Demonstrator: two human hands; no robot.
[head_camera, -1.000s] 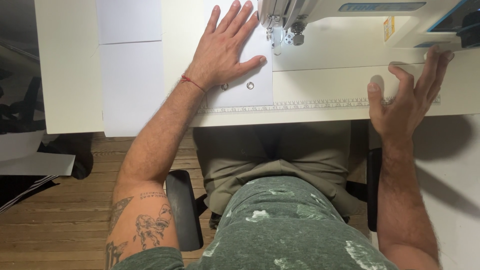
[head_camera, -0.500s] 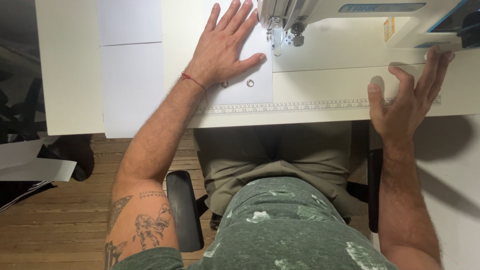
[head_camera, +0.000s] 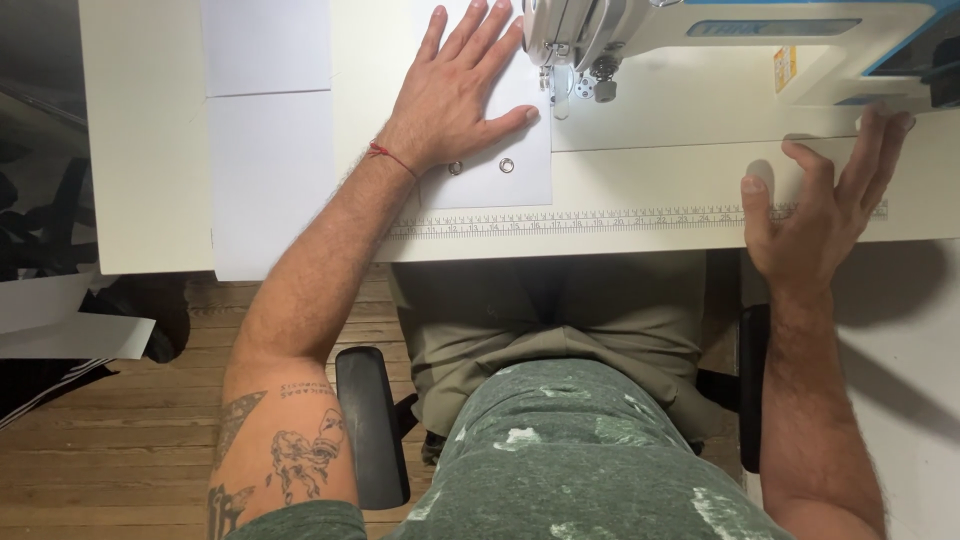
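Lying flat at upper centre of the frame, the white sheet (head_camera: 505, 150) with two metal eyelets sits just left of the sewing machine's needle (head_camera: 560, 95), seemingly unstitched. The left hand (head_camera: 455, 95) presses it, fingers spread. The right hand (head_camera: 825, 205) hovers open at the table edge (head_camera: 650, 235), holding nothing.

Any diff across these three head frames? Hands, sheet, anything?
No visible change. The left hand lies flat on the white rectangular sheet with two metal eyelets beside the white sewing machine's needle. The right hand hovers, fingers spread, over the white table's front edge, holding nothing.
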